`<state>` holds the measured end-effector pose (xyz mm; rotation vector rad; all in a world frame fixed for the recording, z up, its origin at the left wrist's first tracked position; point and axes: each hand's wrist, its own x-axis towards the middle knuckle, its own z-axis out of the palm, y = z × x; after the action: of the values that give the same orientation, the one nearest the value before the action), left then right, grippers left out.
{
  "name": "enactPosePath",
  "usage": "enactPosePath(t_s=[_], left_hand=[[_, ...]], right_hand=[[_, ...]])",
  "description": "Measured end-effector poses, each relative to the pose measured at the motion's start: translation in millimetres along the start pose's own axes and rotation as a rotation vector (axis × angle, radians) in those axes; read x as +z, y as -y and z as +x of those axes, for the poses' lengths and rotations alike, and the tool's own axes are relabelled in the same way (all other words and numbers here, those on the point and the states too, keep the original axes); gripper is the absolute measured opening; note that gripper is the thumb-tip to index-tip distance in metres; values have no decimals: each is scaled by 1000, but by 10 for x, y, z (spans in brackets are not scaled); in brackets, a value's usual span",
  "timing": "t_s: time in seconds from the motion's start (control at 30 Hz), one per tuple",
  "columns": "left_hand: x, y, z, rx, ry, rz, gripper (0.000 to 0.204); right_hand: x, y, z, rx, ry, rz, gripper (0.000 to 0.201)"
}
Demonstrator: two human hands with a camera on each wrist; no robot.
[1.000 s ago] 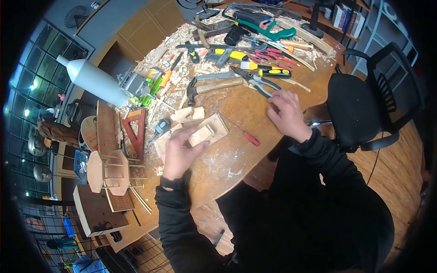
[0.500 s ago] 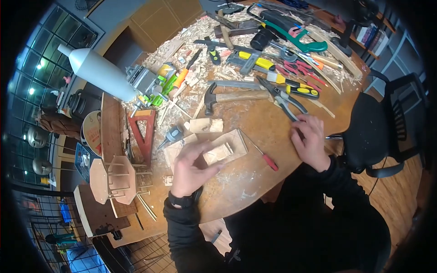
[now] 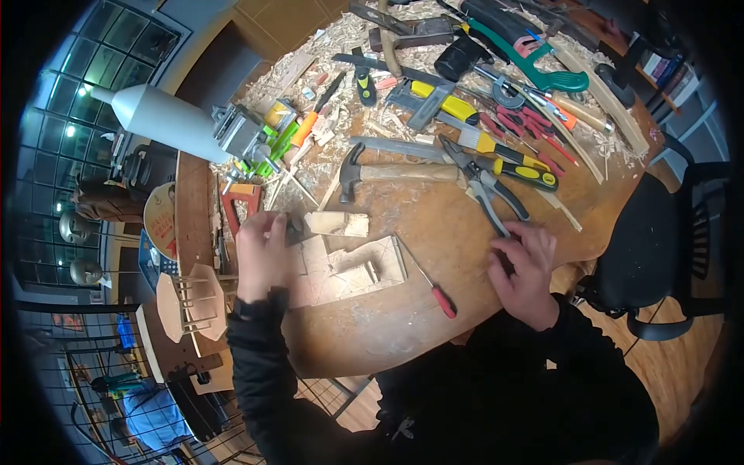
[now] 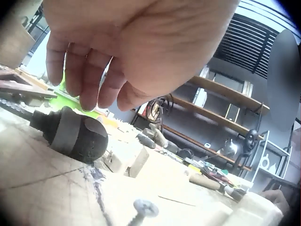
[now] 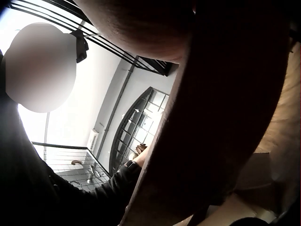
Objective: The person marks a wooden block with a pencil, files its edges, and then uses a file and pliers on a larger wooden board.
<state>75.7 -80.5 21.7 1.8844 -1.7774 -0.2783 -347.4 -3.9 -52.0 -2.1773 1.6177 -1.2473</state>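
In the head view my left hand (image 3: 260, 260) hovers at the left end of the pale wooden boards (image 3: 312, 271). Under its loosely hanging fingers, in the left wrist view, lies a stubby black-and-grey screwdriver (image 4: 77, 136), apart from the fingertips. A screw (image 4: 145, 208) stands up from the wood close to that camera. A small wooden block (image 3: 353, 279) sits on the boards. My right hand (image 3: 527, 275) rests at the table edge with relaxed, bent fingers, its fingertips right by the handle ends of the pliers (image 3: 484, 186).
A red-handled screwdriver (image 3: 443, 302) lies right of the boards, a claw hammer (image 3: 403, 172) beyond them. Farther back are a green-handled saw (image 3: 562, 80), chisels and wood shavings. A red set square (image 3: 242, 203) and a wooden model (image 3: 194, 302) stand left. A chair (image 3: 639, 232) is at right.
My left hand has moved left, away from the small wooden block, to above the stubby screwdriver. My right hand stays beside the pliers. The head view has shifted slightly.
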Motion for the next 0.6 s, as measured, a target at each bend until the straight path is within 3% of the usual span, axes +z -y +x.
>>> enactPosePath(t_s=[0.13,0.2,0.27,0.37,0.6], left_hand=[[93,-132,309,-17,86,112,32],[185,13,517,-104,266,194,35],[277,80,644,-48,220,196,38],[399,142,824,-210,317,185,45],[519,353,965,-88,262,235,43]], right_hand=[[-13,-3,18,3,20,15,23],[-20,-11,23,0,27,19,23],[-22,-12,23,-10,31,23,23],[-16,-18,10,-9,31,9,22],[10,-20,-18,22,-20,-37,22]])
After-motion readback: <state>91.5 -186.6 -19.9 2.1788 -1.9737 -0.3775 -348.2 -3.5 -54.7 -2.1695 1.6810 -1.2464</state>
